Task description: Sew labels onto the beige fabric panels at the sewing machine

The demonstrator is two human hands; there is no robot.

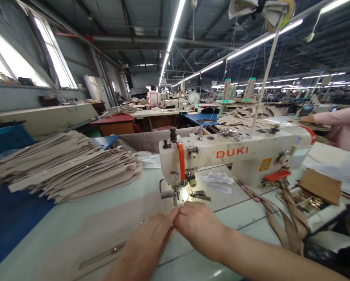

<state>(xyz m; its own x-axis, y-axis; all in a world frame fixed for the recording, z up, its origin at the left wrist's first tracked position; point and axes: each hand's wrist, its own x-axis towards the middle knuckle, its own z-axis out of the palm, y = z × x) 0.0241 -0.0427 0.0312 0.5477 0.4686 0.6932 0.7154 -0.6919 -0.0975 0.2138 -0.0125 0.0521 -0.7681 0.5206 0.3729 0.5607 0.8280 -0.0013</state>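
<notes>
Matt cloth panel (104, 224), glossy tabletop (192, 269)

A greyish-beige fabric piece (104, 224) is laid flat on the pale table (251, 214), at the near left side of the sewing machine (204, 154). Into it a long, narrow, zipper-like strip (97, 258) is set at a slant, and on this strip a small shiny metal piece (115, 249) is seen. The fabric's right end is partly hidden. The white, stained machine is marked with orange letters "DUKI", and its needle area is lit brightly.
</notes>
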